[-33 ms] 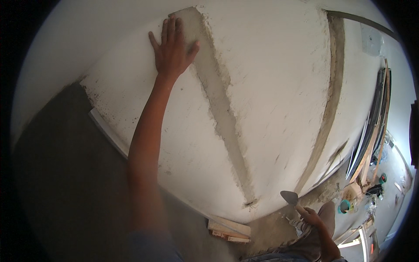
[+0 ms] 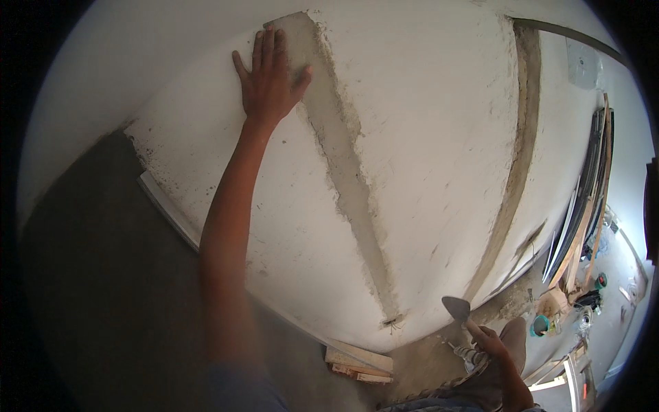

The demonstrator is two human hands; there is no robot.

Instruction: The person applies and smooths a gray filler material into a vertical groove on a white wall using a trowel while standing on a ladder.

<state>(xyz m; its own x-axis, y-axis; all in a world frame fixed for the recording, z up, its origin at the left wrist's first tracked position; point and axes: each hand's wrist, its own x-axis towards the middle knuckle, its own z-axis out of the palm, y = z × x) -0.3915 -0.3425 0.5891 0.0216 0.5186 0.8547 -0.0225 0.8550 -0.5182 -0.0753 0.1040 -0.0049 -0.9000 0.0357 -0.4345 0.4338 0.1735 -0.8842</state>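
My left hand (image 2: 270,82) rests open, fingers spread, on the white wall (image 2: 439,123), at the upper end of a rough grey mortar-filled strip (image 2: 353,178) that runs down toward a few short wires (image 2: 392,324) near the floor. At lower right, my right hand (image 2: 492,343) grips the handle of a pointed trowel (image 2: 456,309), its grey blade raised near the foot of a second, narrower filled channel (image 2: 522,137). My bent leg and shoe (image 2: 470,357) show beside that hand.
Short boards (image 2: 358,356) lie at the wall's base. A white strip (image 2: 165,202) runs along its lower edge. At right, long planks and dark profiles (image 2: 587,192) lean on the wall, with buckets (image 2: 540,325) and scattered items on the floor. Dark grey floor (image 2: 103,261) is at left.
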